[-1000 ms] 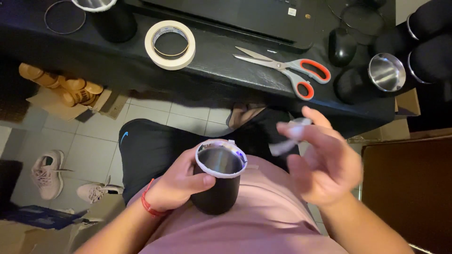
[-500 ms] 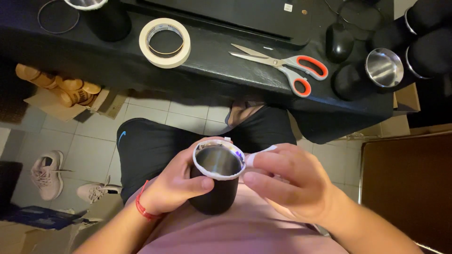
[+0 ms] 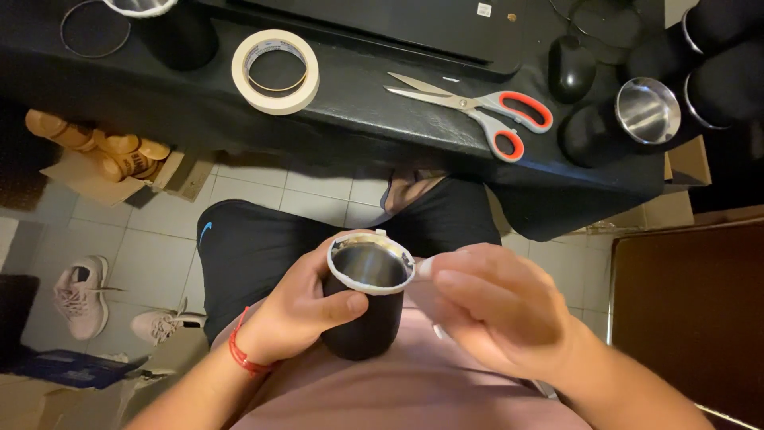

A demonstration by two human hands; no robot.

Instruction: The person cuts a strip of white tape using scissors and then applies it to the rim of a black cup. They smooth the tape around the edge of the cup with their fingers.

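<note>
Inspector A: Left side first?

Inspector B: Left hand (image 3: pixel 298 310) is clenched around 1 black cup (image 3: pixel 364 306), held upright over the lap, long axis vertical, open mouth up. Pale tape (image 3: pixel 368 283) rings the rim.

Inspector A: And the right?

Inspector B: Right hand (image 3: pixel 497 314) sits just right of the cup, fingertips pinching the tape end at the rim. On the table (image 3: pixel 358 103) beyond: tape roll (image 3: pixel 275 71), then scissors (image 3: pixel 477 107).
</note>
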